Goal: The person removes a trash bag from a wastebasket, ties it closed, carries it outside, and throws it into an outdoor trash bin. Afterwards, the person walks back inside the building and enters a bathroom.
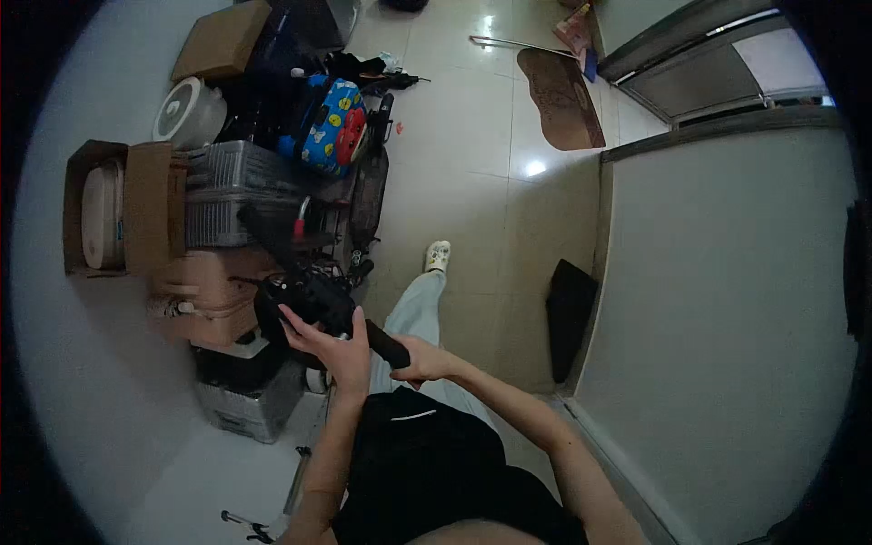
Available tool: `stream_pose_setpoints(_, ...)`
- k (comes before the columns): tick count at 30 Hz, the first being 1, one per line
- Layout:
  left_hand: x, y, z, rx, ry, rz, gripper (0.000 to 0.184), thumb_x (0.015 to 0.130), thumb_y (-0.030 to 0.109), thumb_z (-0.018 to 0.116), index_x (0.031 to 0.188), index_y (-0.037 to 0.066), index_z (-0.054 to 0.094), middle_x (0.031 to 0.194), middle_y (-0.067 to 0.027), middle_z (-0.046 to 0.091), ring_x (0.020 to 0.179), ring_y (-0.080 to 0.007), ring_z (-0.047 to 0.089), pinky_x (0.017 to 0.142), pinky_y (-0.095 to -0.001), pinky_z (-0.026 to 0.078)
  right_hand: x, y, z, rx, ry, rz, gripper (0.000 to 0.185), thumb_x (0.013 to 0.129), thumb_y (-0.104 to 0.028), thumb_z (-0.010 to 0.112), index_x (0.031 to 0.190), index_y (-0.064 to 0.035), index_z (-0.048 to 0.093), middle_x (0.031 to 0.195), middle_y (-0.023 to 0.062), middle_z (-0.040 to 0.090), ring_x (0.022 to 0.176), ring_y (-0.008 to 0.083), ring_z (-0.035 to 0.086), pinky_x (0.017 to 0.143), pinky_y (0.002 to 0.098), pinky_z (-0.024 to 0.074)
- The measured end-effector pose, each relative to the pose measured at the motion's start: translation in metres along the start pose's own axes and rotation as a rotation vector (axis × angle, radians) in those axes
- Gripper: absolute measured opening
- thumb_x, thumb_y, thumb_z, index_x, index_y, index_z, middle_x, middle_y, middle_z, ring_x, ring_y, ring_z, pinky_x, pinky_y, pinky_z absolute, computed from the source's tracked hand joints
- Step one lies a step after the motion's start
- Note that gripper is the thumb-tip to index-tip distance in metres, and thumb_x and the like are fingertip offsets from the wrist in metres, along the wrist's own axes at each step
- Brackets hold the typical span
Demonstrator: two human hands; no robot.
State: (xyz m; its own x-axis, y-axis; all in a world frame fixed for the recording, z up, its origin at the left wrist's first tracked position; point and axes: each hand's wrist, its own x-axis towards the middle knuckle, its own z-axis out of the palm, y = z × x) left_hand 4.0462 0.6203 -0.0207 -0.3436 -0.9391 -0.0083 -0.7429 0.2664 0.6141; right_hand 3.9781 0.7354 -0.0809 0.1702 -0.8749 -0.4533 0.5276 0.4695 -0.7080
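My right hand [422, 360] is closed around the end of a black handlebar grip [389, 345], in front of my body. My left hand [334, 350] is just to its left, its thumb and fingers spread against a rounded black part [313, 300] joined to or lying against the handlebar. How far those fingers wrap underneath is hidden. Beyond my hands stands what looks like a black scooter [368, 195], its long deck on the floor beside the luggage. Dark cables and levers are bunched near the rounded part, too dim to tell apart.
Along the left wall are stacked a peach suitcase [213, 286], a grey suitcase [222, 173], an open cardboard box [150, 209] and a blue patterned bag [329, 127]. At right, a brown mat [559, 100] and a black panel [570, 318] lie near the wall.
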Motion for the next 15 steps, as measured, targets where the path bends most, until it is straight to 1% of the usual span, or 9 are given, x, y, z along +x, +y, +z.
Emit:
stream_pose_setpoints(2,-0.003,-0.002,0.003,-0.019,0.030,-0.016,0.096,0.070,0.018,0.068,0.135,0.010,-0.002,0.132,-0.0264,0.001,0.118,-0.0379,0.017,0.092,-0.0451,0.029,0.000,-0.004,-0.005,-0.041,-0.022,0.020,0.056,0.068,-0.009,0.060,0.117,0.0000,0.034,0.063,0.0060,0.051,0.041,0.0131,0.050,0.038,0.0243,0.0409)
stream_pose_setpoints(4,-0.005,-0.001,0.010,-0.063,0.068,-0.022,0.096,0.071,0.024,0.068,0.135,0.012,-0.001,0.134,-0.0225,0.003,0.122,-0.0369,0.012,0.094,-0.0483,0.026,-0.002,-0.005,-0.006,-0.084,-0.036,-0.005,0.053,0.069,-0.016,0.061,0.113,0.0020,0.037,0.069,0.0101,0.054,0.053,0.0172,0.055,0.047,0.0286,0.0446)
stream_pose_setpoints(5,-0.003,0.001,0.014,-0.071,0.079,-0.034,0.096,0.071,0.024,0.068,0.135,0.012,-0.001,0.134,-0.0225,0.003,0.122,-0.0369,0.012,0.094,-0.0483,0.026,-0.001,-0.004,-0.009,-0.104,-0.042,-0.015,0.053,0.069,-0.019,0.062,0.111,0.0030,0.038,0.072,0.0122,0.056,0.059,0.0193,0.058,0.051,0.0307,0.0465)
stream_pose_setpoints(6,0.007,0.006,0.012,-0.032,0.077,-0.074,0.096,0.071,0.025,0.068,0.135,0.012,-0.001,0.135,-0.0222,0.004,0.122,-0.0371,0.013,0.095,-0.0487,0.025,0.006,-0.011,-0.011,-0.110,-0.047,0.009,0.053,0.069,-0.019,0.062,0.111,0.0030,0.038,0.072,0.0122,0.056,0.059,0.0193,0.058,0.051,0.0307,0.0465)
stream_pose_setpoints(8,0.001,0.011,0.011,0.062,0.071,-0.152,0.096,0.071,0.028,0.068,0.135,0.011,-0.001,0.135,-0.0217,0.006,0.123,-0.0374,0.015,0.096,-0.0494,0.023,0.007,-0.005,-0.009,-0.265,-0.011,-0.103,0.065,0.070,-0.025,0.067,0.119,0.0003,0.033,0.079,0.0137,0.056,0.067,0.0211,0.057,0.061,0.0316,0.0462)
stream_pose_setpoints(9,0.000,0.013,0.009,0.069,0.072,-0.163,0.096,0.071,0.028,0.068,0.135,0.011,-0.001,0.135,-0.0217,0.006,0.123,-0.0374,0.015,0.096,-0.0494,0.023,0.007,-0.002,-0.008,-0.261,-0.020,-0.096,0.065,0.070,-0.025,0.067,0.119,0.0003,0.033,0.079,0.0137,0.056,0.067,0.0211,0.057,0.061,0.0316,0.0462)
stream_pose_setpoints(12,0.002,0.024,0.008,0.168,0.064,-0.257,0.098,0.070,0.032,0.068,0.135,0.010,-0.001,0.135,-0.0231,0.011,0.124,-0.0386,0.016,0.098,-0.0504,0.021,0.006,0.003,-0.009,-0.519,0.030,-0.214,0.067,0.069,-0.037,0.067,0.116,-0.0004,0.037,0.086,0.0157,0.055,0.077,0.0232,0.056,0.069,0.0323,0.0440)
stream_pose_setpoints(13,0.001,0.027,0.008,0.175,0.074,-0.270,0.098,0.070,0.032,0.068,0.135,0.010,-0.001,0.135,-0.0231,0.011,0.124,-0.0386,0.016,0.098,-0.0504,0.021,0.004,0.003,-0.011,-0.518,0.011,-0.211,0.067,0.069,-0.037,0.067,0.116,-0.0004,0.037,0.086,0.0157,0.055,0.077,0.0232,0.056,0.069,0.0323,0.0440)
stream_pose_setpoints(15,-0.003,0.029,0.008,0.307,0.120,-0.262,0.098,0.068,0.030,0.070,0.135,0.009,0.002,0.134,-0.0225,0.015,0.123,-0.0371,0.018,0.098,-0.0479,0.023,0.003,0.001,-0.018,-0.557,-0.051,-0.115,0.068,0.071,-0.043,0.064,0.116,0.0019,0.038,0.096,0.0196,0.053,0.088,0.0303,0.053,0.075,0.0356,0.0424)
